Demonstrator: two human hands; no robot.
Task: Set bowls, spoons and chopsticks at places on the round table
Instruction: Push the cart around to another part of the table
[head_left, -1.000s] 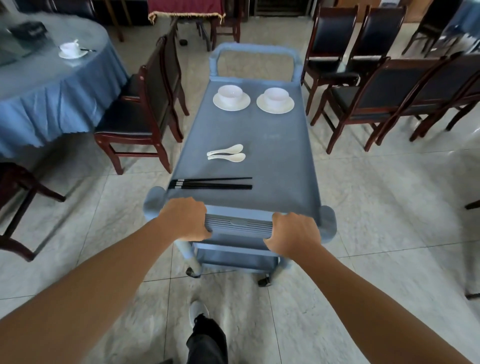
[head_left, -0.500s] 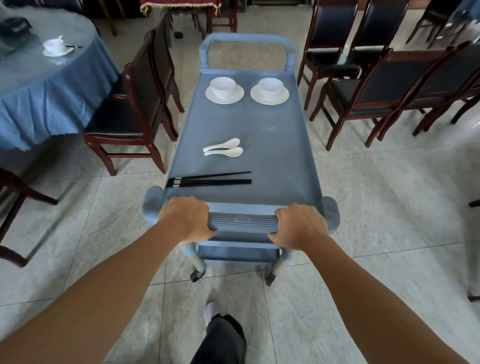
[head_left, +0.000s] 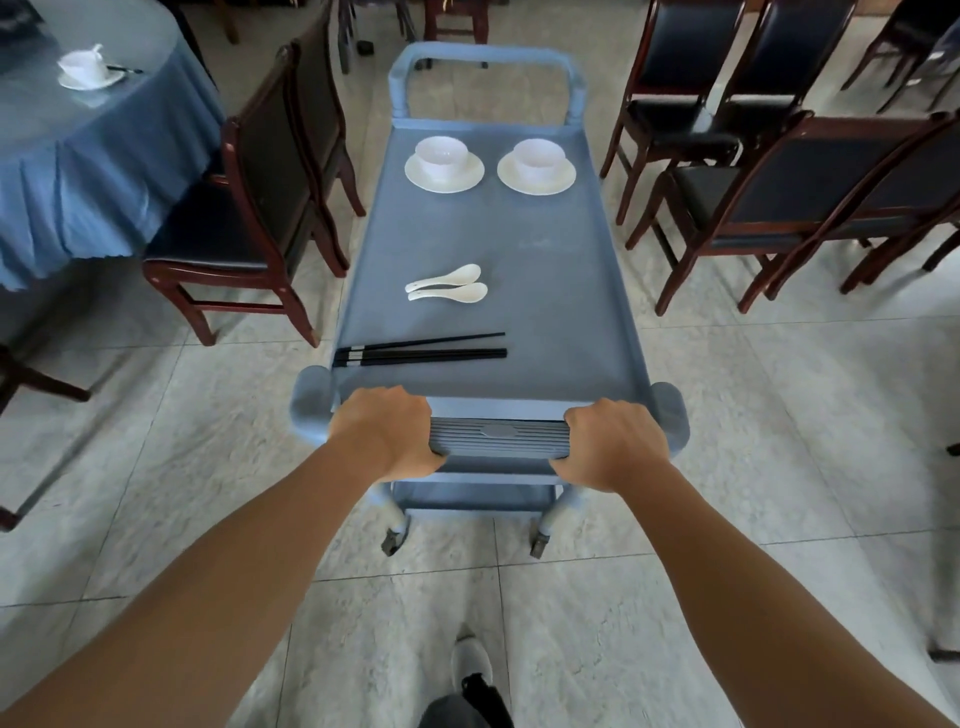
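Observation:
A blue service cart (head_left: 519, 244) stands in front of me. My left hand (head_left: 387, 436) and my right hand (head_left: 613, 447) both grip its near handle (head_left: 498, 436). At the cart's far end sit two white bowls on saucers, a left one (head_left: 443, 154) and a right one (head_left: 537, 158). Two white spoons (head_left: 447, 286) lie side by side mid-tray. Black chopsticks (head_left: 421, 353) lie across the near end. The round table (head_left: 78, 156) with a blue cloth is at the upper left, holding one set bowl with a spoon (head_left: 85, 65).
Dark wooden chairs (head_left: 249, 208) stand between the cart and the round table on the left. More chairs (head_left: 779, 192) line the right side. The floor is pale tile, and my shoe (head_left: 470, 660) shows at the bottom.
The cart has rolled forward across the tiles with both hands on its handle. The round table and left chairs have drawn nearer in view.

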